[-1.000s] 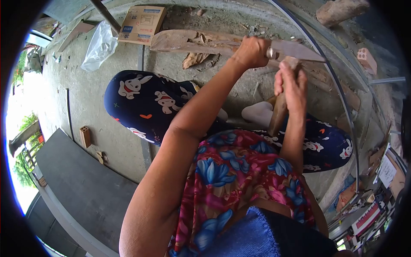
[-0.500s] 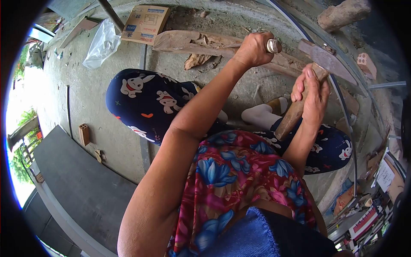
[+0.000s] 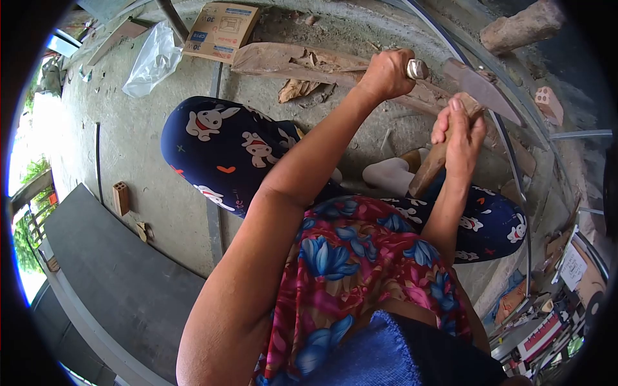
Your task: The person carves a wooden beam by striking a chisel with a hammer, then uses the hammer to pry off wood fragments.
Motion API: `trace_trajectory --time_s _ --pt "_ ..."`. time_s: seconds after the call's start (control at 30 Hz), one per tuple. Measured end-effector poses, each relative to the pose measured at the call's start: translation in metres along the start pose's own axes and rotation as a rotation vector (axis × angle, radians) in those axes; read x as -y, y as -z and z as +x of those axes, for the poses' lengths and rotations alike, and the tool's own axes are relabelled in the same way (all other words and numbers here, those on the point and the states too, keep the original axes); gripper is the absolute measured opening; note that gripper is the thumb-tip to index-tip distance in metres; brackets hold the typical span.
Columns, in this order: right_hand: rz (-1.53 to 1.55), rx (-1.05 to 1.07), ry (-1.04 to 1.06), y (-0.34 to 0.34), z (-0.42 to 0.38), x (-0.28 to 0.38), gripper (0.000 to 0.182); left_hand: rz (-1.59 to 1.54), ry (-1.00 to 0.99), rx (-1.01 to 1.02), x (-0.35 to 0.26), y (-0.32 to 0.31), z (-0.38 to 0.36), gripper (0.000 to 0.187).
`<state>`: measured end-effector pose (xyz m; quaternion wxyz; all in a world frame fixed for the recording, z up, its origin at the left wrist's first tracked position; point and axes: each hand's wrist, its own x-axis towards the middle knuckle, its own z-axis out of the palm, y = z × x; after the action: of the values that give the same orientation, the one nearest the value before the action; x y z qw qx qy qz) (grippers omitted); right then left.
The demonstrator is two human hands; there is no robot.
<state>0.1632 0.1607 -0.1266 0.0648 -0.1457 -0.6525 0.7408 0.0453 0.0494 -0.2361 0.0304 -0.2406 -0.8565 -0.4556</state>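
My left hand (image 3: 387,74) is closed in a fist around a chisel (image 3: 417,69). Only the chisel's capped metal butt end sticks out, facing right; its blade is hidden. Under and beside this fist lies a long, rough wooden beam (image 3: 267,59) with a chipped upper face. On the right, my right hand (image 3: 458,138) grips the wooden handle of a hammer (image 3: 430,168), its thumb lying along the handle. The hammer's grey, tapered head is slightly blurred, close to the right of the chisel's end but apart from it.
Beyond the beam stand a cardboard box (image 3: 219,31) and a clear plastic bag (image 3: 153,61). Dry leaves (image 3: 297,90) lie against the beam. A metal bar (image 3: 444,38) crosses at right, near a log (image 3: 521,27) and a brick (image 3: 549,105). My bent legs (image 3: 222,138) flank the work.
My right hand and the hammer have shifted left, bringing the hammer's head nearer the chisel's end. My left hand keeps its hold, almost unmoved.
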Motion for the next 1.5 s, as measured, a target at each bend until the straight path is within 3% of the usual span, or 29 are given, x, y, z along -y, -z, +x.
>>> trace_trajectory --time_s 0.03,0.13,0.27,0.5,0.53,0.6,0.87,0.93,0.97,1.07,1.37,1.5 --pt "0.014 0.005 0.042 0.002 0.001 0.001 0.017 0.016 0.003 -0.001 0.0 -0.001 -0.001 0.019" --pt "-0.22 -0.013 -0.142 0.0 0.006 -0.024 0.024 0.071 -0.024 -0.015 -0.004 -0.009 -0.005 0.021" --pt "-0.129 -0.045 -0.163 0.011 0.009 -0.033 0.025 0.139 -0.052 -0.03 -0.001 -0.017 -0.01 0.023" --pt "-0.016 -0.125 -0.017 0.008 0.003 -0.019 0.023 0.11 -0.033 0.0 0.001 -0.022 -0.011 0.027" --pt "-0.13 -0.096 -0.073 0.009 0.005 -0.028 0.023 0.119 -0.037 -0.004 0.002 -0.024 -0.01 0.027" --pt "-0.071 -0.092 -0.196 0.007 0.005 -0.036 0.022 0.136 -0.051 -0.013 0.003 -0.028 -0.009 0.028" --pt "0.059 -0.163 -0.079 0.022 0.005 -0.013 0.026 0.194 -0.069 -0.078 0.0 -0.037 -0.016 0.022" --pt "-0.054 -0.134 -0.139 0.02 0.008 -0.025 0.025 0.192 -0.08 -0.111 -0.004 -0.037 -0.018 0.019" --pt "-0.05 -0.132 -0.268 0.015 0.008 -0.033 0.024 0.2 -0.087 -0.12 -0.006 -0.038 -0.019 0.017" --pt "-0.001 -0.12 -0.323 0.027 0.011 -0.042 0.025 0.232 -0.093 -0.126 -0.003 -0.044 -0.016 0.015" --pt "-0.035 -0.162 -0.355 0.029 0.016 -0.056 0.025 0.351 -0.111 -0.103 -0.005 -0.069 -0.038 0.008" --pt "-0.011 -0.107 -0.273 0.021 0.013 -0.051 0.022 0.318 -0.081 -0.14 -0.005 -0.067 -0.033 0.009"
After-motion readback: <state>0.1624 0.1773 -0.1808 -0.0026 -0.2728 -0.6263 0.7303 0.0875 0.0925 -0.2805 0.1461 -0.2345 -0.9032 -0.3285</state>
